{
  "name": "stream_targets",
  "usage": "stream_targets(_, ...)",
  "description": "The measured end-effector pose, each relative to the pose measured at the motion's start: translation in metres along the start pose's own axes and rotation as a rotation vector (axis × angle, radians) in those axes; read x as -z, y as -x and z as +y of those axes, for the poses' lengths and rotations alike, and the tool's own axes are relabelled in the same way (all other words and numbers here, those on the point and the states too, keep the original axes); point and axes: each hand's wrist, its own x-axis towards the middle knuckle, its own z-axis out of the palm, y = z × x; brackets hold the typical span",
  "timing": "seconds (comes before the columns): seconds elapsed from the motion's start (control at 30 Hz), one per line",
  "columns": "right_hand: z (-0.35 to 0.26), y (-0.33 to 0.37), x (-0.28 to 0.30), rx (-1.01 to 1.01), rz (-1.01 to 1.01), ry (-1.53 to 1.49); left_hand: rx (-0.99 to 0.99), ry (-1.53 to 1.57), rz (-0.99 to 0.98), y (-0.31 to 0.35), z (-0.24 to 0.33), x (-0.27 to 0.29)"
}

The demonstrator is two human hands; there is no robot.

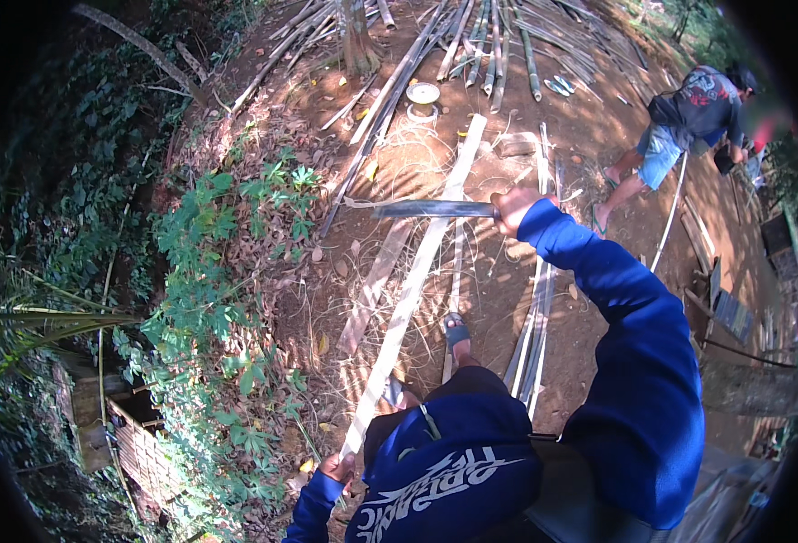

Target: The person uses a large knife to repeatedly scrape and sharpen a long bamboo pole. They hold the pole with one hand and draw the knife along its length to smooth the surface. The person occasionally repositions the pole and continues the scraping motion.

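My right hand [515, 210] is closed around the handle of a machete [435, 209], its dark blade pointing left across a long pale bamboo slat [410, 299]. Whether the blade touches the slat I cannot tell. A thin, pale shaving [363, 204] curls by the blade's tip. My left hand [337, 468] grips the near end of the slat, low beside my left leg. From there the slat slopes away up the ground to the far middle. A flat, weathered board [375, 290] lies to the left of it.
Several split strips [536, 317] lie right of my sandalled foot [456, 329]. Bamboo poles [498, 54] spread out at the back, near a tree trunk [356, 36] and a pale round spool [422, 94]. Another person [679, 127] bends over at the right. Leafy plants [202, 271] edge the left slope.
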Motion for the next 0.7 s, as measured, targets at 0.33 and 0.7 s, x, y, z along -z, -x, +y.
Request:
stream_targets(0.33, 0.154, -0.072, -0.065, -0.836, 0.716, -0.523, 0.131, -0.022, -0.118, -0.039, 0.093, -0.031)
stream_targets(0.7, -0.120, 0.128, -0.077, 0.189, 0.162, -0.328, 0.071, 0.191, -0.195, -0.110, 0.190, -0.083)
